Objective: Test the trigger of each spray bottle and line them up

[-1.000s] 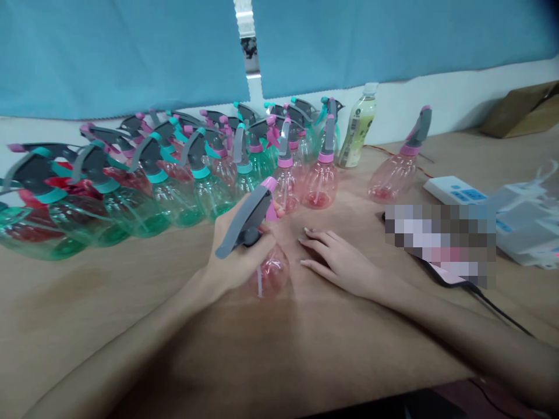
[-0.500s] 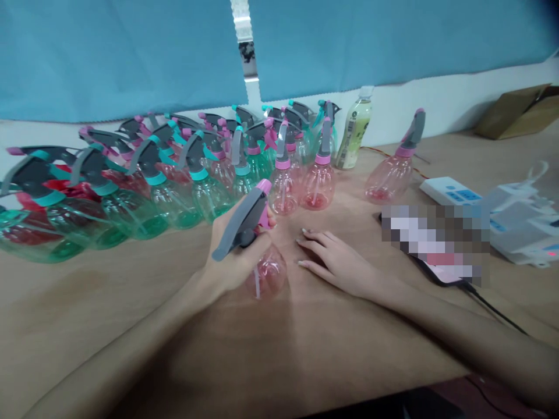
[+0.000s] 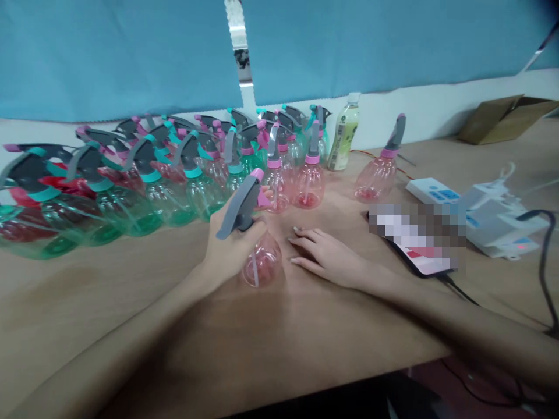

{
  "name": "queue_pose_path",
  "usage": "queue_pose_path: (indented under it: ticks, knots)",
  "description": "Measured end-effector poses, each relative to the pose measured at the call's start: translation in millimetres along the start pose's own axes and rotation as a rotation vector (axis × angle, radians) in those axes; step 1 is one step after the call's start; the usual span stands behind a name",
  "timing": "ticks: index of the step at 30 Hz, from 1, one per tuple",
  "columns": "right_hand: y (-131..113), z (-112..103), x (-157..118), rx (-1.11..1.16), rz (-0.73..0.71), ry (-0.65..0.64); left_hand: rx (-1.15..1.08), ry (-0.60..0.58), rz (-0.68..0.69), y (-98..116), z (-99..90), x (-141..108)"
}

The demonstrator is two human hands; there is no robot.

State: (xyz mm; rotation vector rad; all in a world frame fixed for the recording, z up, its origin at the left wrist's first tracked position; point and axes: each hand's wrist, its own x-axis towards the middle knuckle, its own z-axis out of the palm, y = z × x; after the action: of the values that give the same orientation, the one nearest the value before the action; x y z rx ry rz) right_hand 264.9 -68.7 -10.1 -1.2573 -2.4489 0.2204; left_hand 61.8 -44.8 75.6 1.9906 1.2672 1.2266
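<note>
My left hand is wrapped round the neck of a pink spray bottle. The bottle has a grey trigger head with a pink nozzle and a clear tube inside; part of its neck is hidden by my fingers. To its right, my right hand lies on the table with fingers stretched out and nothing in it. Just beyond my hands stand two more pink spray bottles, one of them with a pink collar. Another pink spray bottle stands apart at the right.
Rows of green spray bottles and pink ones fill the back left. A drink bottle stands near the wall. On the right are a phone with a cable, a white power strip, white adapters and a cardboard box.
The whole view has shifted slightly, so most things appear a little further left. My left hand still grips the pink spray bottle, and my right hand still rests flat.
</note>
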Motion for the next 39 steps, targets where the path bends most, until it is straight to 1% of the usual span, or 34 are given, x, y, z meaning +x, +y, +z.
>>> queue_pose_path:
  ticks: [4,6,8,10,13,17,22,27,30,33,36,39]
  knots:
    - [-1,-17,-11,0.093,-0.027,-0.095,-0.023,0.005,0.009,1,7.1,3]
    - [-2,-28,-19,0.164,0.002,-0.109,-0.031,-0.003,0.018,1,13.0,6]
    - [-4,-39,-27,0.231,0.048,-0.094,-0.044,0.0,0.038,1,22.4,10]
    - [-4,-49,-32,0.274,0.098,-0.052,-0.079,0.0,0.08,2,36.1,14]
    - [1,-59,-36,0.307,0.171,0.051,-0.158,-0.017,0.164,8,63.1,22]
    - [10,-67,-37,0.316,0.172,0.203,-0.233,-0.048,0.215,20,102.9,34]
    - [19,-72,-39,0.156,0.242,0.317,-0.218,-0.046,0.249,34,143.4,52]
    - [36,-70,-36,-0.042,0.335,0.429,-0.265,-0.092,0.207,43,171.2,69]
    - [48,-69,-32,-0.11,0.411,0.476,-0.27,-0.133,0.208,47,181.5,78]
    - [58,-69,-28,-0.147,0.444,0.49,-0.2,-0.19,0.224,47,183.6,85]
    - [67,-70,-22,-0.2,0.458,0.46,-0.186,-0.227,0.191,41,176.4,83]
    - [75,-73,-15,-0.256,0.461,0.46,-0.2,-0.237,0.166,27,161.4,69]
